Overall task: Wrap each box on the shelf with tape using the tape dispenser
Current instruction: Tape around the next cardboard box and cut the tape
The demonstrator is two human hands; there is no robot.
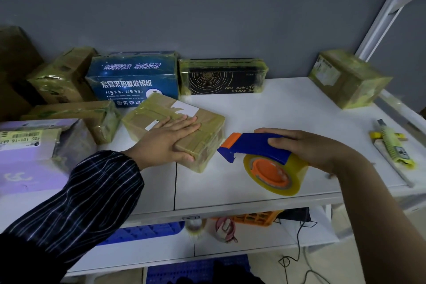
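On the white shelf (pixel 288 108), the left hand (pixel 168 138) lay flat, fingers straight, on a taped box (pixel 208 121). The right hand (pixel 306 147) curled around the tape dispenser (pixel 251 145).

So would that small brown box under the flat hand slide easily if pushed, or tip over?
Probably slide: the box is wrapped in glossy tape and sits on a smooth white shelf. Tipping seems unlikely, since it lies low and wide. Likely stiff too: the left hand pressing it leaves no visible dent.
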